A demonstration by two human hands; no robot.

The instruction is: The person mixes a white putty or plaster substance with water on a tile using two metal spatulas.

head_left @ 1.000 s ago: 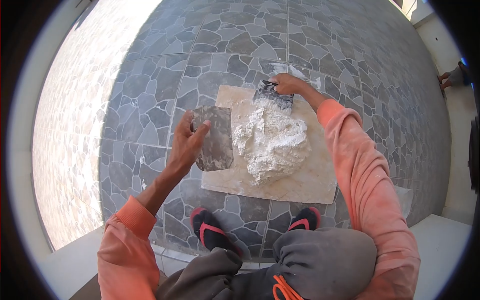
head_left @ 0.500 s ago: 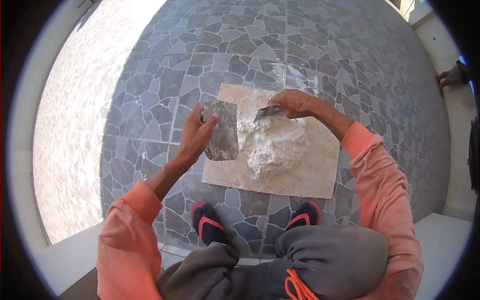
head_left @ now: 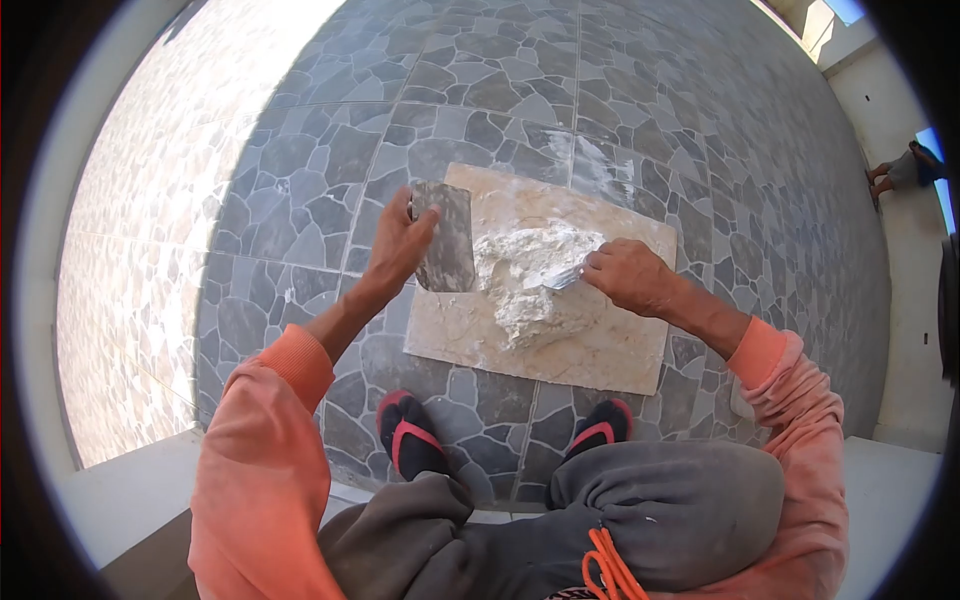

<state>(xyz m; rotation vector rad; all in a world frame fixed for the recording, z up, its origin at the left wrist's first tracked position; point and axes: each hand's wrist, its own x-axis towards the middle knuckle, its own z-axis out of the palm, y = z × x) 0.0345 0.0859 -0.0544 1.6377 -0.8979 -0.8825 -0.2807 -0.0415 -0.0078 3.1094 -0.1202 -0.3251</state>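
My left hand is closed on the edge of a flat, grey, plaster-smeared scraper plate, with the thumb on its face. The plate hangs over the left side of a beige board. On that board lies a heap of wet white plaster. In my right hand, at the heap's right side, is a small putty knife. Its blade dips against the plaster, and the fingers cover its grip end.
Stone-patterned tiles surround the board, with white smears behind it. My feet in red-strapped sandals stand at the board's near edge. A white wall runs along the right, and another person's legs show at far right.
My right hand has moved down and to the right, bringing the putty knife from the heap's top to its right side. The left hand and plate have shifted slightly upward.
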